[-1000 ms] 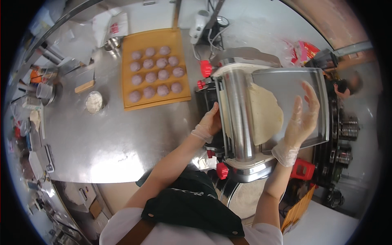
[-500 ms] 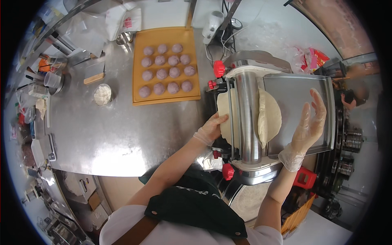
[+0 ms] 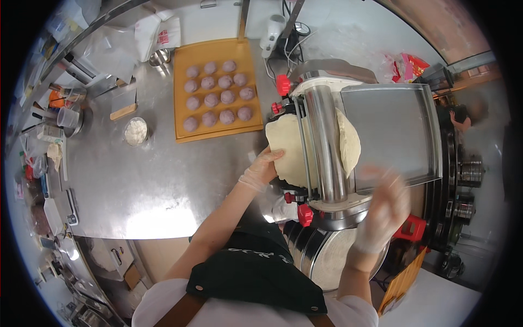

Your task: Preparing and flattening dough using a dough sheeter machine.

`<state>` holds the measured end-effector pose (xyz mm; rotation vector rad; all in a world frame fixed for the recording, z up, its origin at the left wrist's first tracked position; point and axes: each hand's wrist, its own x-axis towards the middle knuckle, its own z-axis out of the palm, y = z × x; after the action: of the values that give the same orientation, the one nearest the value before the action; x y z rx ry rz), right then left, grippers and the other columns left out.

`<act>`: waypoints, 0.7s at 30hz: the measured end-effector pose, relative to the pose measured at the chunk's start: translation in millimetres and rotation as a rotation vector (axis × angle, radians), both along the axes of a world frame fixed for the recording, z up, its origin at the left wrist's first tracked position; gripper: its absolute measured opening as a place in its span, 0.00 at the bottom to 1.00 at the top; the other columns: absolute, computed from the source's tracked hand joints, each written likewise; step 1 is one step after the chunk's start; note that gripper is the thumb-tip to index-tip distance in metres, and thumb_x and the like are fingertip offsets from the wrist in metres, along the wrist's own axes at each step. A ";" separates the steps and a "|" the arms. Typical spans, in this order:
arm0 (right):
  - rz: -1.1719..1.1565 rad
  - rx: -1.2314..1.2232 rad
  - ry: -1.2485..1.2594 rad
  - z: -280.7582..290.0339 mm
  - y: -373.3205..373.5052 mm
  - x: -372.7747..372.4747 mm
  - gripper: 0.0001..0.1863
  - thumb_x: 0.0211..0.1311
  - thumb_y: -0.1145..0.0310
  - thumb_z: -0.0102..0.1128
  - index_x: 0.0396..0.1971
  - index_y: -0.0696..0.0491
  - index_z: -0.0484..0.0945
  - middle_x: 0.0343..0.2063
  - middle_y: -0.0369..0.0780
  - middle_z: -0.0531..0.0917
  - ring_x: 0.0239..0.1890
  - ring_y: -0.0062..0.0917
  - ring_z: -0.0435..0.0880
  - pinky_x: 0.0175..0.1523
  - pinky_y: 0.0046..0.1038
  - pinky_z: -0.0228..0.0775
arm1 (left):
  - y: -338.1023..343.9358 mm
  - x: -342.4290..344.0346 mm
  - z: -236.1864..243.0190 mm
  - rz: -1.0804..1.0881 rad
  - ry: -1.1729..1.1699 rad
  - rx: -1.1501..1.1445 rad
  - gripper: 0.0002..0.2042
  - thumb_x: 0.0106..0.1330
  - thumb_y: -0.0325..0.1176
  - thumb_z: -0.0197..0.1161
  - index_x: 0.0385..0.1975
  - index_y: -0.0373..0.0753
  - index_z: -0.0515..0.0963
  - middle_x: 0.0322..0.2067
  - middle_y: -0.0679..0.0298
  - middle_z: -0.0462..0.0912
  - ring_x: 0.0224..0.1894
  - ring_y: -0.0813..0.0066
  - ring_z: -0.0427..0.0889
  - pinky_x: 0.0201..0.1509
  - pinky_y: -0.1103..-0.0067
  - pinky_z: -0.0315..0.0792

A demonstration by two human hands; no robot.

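Observation:
A sheet of pale dough (image 3: pixel 292 150) runs through a dough sheeter (image 3: pixel 325 141), between its steel rollers. On the left side of the machine, my left hand (image 3: pixel 261 169), in a clear plastic glove, holds the edge of the emerging sheet, thumb on top and fingers hidden beneath. The other end of the dough (image 3: pixel 349 144) stands as a smaller flap to the right of the roller. My gloved right hand (image 3: pixel 384 207) is over the machine's near right corner, apart from the dough. Motion smears its fingers.
A yellow tray (image 3: pixel 180 103) with rows of purple balls lies on the steel table (image 3: pixel 158 180). Left of it are a bowl of white flour (image 3: pixel 135 131) and a wooden-handled scraper (image 3: pixel 123 111). A white hand mixer (image 3: pixel 272 34) stands behind. Red knobs (image 3: pixel 305 215) stick out from the sheeter.
More of the sheet has come out on the left, and the flap on the right has shrunk. My left hand moved left with the sheet; my right hand came down toward me.

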<state>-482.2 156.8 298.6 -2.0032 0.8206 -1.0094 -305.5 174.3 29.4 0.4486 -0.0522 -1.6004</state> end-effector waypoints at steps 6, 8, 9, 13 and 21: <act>0.487 0.790 0.147 -130.7 105.3 18.9 0.10 0.65 0.78 0.47 0.42 0.62 0.77 0.39 0.43 0.83 0.44 0.29 0.82 0.54 0.31 0.70 | 5.6 9.6 10.4 0.034 -0.088 0.013 0.25 0.62 0.27 0.61 0.60 0.37 0.64 0.55 0.60 0.74 0.57 0.66 0.74 0.60 0.65 0.68; 0.178 1.138 -0.109 -231.8 116.7 19.2 0.12 0.67 0.74 0.47 0.47 0.59 0.75 0.42 0.41 0.81 0.46 0.29 0.79 0.56 0.31 0.67 | 10.9 11.2 22.4 0.062 -0.109 0.018 0.25 0.62 0.25 0.61 0.60 0.36 0.64 0.55 0.60 0.74 0.57 0.66 0.74 0.60 0.65 0.68; 0.048 1.249 -0.242 -278.0 116.0 18.9 0.14 0.67 0.72 0.48 0.49 0.59 0.74 0.46 0.41 0.80 0.48 0.29 0.78 0.57 0.32 0.66 | 14.1 13.2 28.6 0.094 -0.123 0.031 0.25 0.62 0.24 0.60 0.60 0.36 0.64 0.55 0.59 0.74 0.57 0.66 0.74 0.60 0.66 0.68; -0.148 1.297 -0.762 -312.6 73.7 71.5 0.20 0.67 0.65 0.49 0.55 0.58 0.70 0.55 0.42 0.74 0.56 0.31 0.73 0.60 0.36 0.65 | 32.2 21.8 54.4 0.185 -0.146 0.090 0.26 0.61 0.20 0.58 0.61 0.36 0.62 0.55 0.57 0.73 0.57 0.66 0.74 0.61 0.67 0.68; -0.191 0.919 -0.658 -288.7 15.9 93.5 0.22 0.68 0.61 0.48 0.57 0.57 0.68 0.56 0.42 0.74 0.58 0.32 0.71 0.62 0.38 0.64 | 53.4 35.8 84.5 0.191 -0.162 0.055 0.28 0.61 0.17 0.56 0.62 0.36 0.60 0.55 0.58 0.73 0.56 0.67 0.74 0.60 0.70 0.70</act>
<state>-388.6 172.7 9.9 -0.7633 0.8765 -1.0362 -269.7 227.7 114.0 0.6080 -0.0860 -1.3781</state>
